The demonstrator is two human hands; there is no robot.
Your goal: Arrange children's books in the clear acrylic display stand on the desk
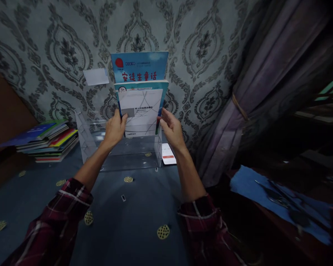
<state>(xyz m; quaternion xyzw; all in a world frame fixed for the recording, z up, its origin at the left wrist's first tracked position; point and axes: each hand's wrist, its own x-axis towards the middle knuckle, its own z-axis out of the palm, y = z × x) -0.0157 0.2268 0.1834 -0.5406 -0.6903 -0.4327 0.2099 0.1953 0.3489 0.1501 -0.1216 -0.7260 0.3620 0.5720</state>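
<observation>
My left hand (115,128) grips a white booklet (143,101) by its left edge, thumb on the front cover. The booklet is upright over a clear acrylic rack (122,162), in front of a teal book (162,92). Whether its lower edge rests in the rack I cannot tell. My right hand (172,129) is at the right edge of the books, thumb and fingers apart; any contact is hard to make out. Behind stands a taller blue book (140,61) with red Chinese characters, its lower part hidden by the teal book.
Left of the rack lies a stack of books (51,142). A phone (168,154) with a lit screen is against the rack's right side. Patterned wallpaper rises behind the blue tablecloth (138,221). At right hang a tied curtain (238,96) and a blue cloth (249,184) bearing dark tools.
</observation>
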